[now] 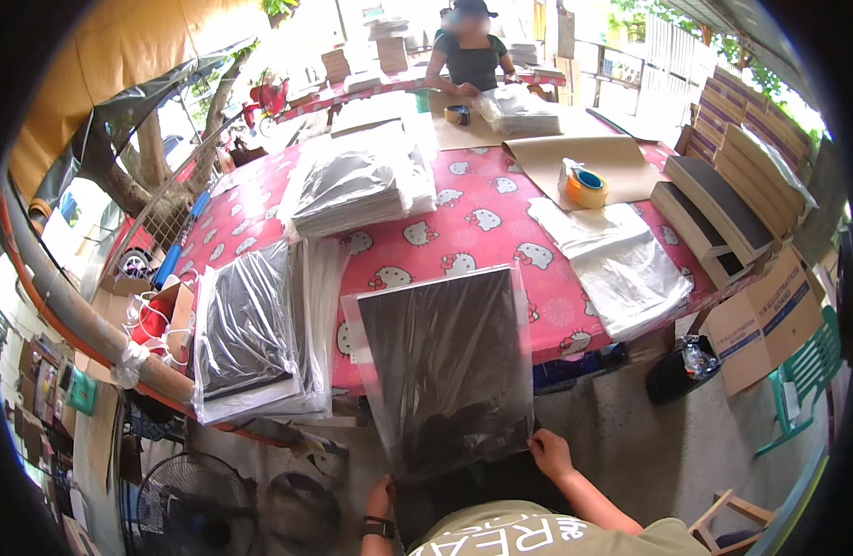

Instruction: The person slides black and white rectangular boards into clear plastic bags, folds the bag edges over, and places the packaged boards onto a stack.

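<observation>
A black board in a clear plastic sleeve (445, 361) stands tilted before me, its far end over the table's near edge. My right hand (551, 454) pinches the sleeve at its lower right corner. At the lower left corner, my left hand (380, 498) is closed on the plastic edge, a dark band around the wrist. Left of the board lies a stack of sleeved black boards (246, 320), overhanging the table. Farther back sits a larger stack of sleeved boards (347, 185). To the right is a pile of clear plastic sleeves (621, 269).
A pink cartoon-print cloth covers the table (463, 222). A tape roll (586, 188) rests on brown cardboard (621, 157). Dark boards (723, 204) are stacked at the right edge. Another person (473, 56) works at the far side. A fan (195, 505) stands lower left.
</observation>
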`<state>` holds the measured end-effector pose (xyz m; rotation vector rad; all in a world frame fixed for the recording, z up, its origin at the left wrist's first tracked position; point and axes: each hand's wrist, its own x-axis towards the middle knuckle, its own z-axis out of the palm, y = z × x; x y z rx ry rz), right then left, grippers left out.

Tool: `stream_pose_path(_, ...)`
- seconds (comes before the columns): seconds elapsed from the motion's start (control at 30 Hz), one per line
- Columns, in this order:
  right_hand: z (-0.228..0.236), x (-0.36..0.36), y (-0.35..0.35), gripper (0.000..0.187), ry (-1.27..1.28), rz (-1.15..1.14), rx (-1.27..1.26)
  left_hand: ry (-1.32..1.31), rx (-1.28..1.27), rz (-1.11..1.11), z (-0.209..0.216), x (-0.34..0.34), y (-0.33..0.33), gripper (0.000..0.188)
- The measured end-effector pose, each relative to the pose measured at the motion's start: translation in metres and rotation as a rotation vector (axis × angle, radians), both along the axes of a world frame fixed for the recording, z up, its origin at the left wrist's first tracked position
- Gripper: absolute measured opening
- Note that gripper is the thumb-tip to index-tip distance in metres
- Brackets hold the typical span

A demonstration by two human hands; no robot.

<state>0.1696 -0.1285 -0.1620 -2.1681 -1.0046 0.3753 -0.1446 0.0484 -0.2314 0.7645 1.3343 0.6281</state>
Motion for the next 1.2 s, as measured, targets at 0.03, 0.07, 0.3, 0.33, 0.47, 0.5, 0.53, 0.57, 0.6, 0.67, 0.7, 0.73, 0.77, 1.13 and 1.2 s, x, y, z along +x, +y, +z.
stream_pose_path(0.03, -0.001, 0.001, -0.003, 0.011, -0.005, 0.012, 0.003, -0.016, 0.111, 0.055, 0.009, 0.01, 0.0, 0.019)
stream_pose_path(0.07, -0.002, 0.003, -0.006, 0.01, -0.009, 0.027, 0.006, 0.035, 0.296, 0.043, 0.023, 0.023, 0.0, 0.022)
stream_pose_path(0.3, 0.001, 0.007, -0.007, 0.013, -0.125, 0.176, -0.202, 0.344, 0.86, -0.166, 0.038, 0.07, 0.001, 0.037)
stream_pose_path(0.33, -0.002, 0.006, -0.01, 0.013, -0.133, 0.182, -0.19, 0.471, 0.886, -0.213, 0.036, 0.068, 0.001, 0.038)
stream_pose_path(0.47, -0.009, 0.011, -0.021, 0.016, -0.097, 0.177, -0.131, 0.46, 0.823, -0.287, 0.026, 0.054, 0.005, 0.029)
stream_pose_path(0.5, -0.008, 0.014, -0.021, 0.017, -0.071, 0.17, -0.114, 0.438, 0.795, -0.307, 0.022, 0.049, 0.006, 0.026)
stream_pose_path(0.53, 0.001, 0.014, -0.017, 0.019, 0.032, 0.115, -0.065, 0.417, 0.772, -0.321, 0.021, 0.045, 0.005, 0.024)
stream_pose_path(0.57, 0.016, 0.012, -0.008, 0.021, 0.129, 0.057, -0.011, 0.415, 0.791, -0.292, 0.023, 0.044, 0.003, 0.023)
stream_pose_path(0.6, 0.023, 0.009, -0.003, 0.022, 0.225, -0.001, 0.041, 0.414, 0.809, -0.262, 0.025, 0.042, -0.002, 0.022)
stream_pose_path(0.67, 0.023, 0.009, 0.004, 0.023, 0.197, 0.006, -0.017, 0.425, 0.848, -0.221, 0.034, 0.046, -0.008, 0.021)
stream_pose_path(0.7, 0.02, 0.009, 0.004, 0.023, 0.183, 0.011, -0.047, 0.444, 0.86, -0.208, 0.037, 0.048, -0.013, 0.02)
stream_pose_path(0.73, 0.016, 0.009, 0.006, 0.022, 0.143, 0.005, -0.08, 0.468, 0.878, -0.187, 0.04, 0.048, -0.014, 0.02)
stream_pose_path(0.77, 0.01, 0.009, 0.005, 0.021, 0.103, 0.001, -0.113, 0.461, 0.851, -0.204, 0.038, 0.045, -0.015, 0.02)
stream_pose_path(1.13, 0.001, 0.012, -0.019, 0.016, 0.268, 0.146, -0.059, 0.364, 0.628, -0.379, 0.04, 0.034, -0.022, 0.041)
stream_pose_path(1.2, 0.001, 0.019, -0.017, 0.017, 0.274, 0.222, -0.144, 0.504, 0.911, -0.314, 0.038, 0.036, -0.028, 0.055)
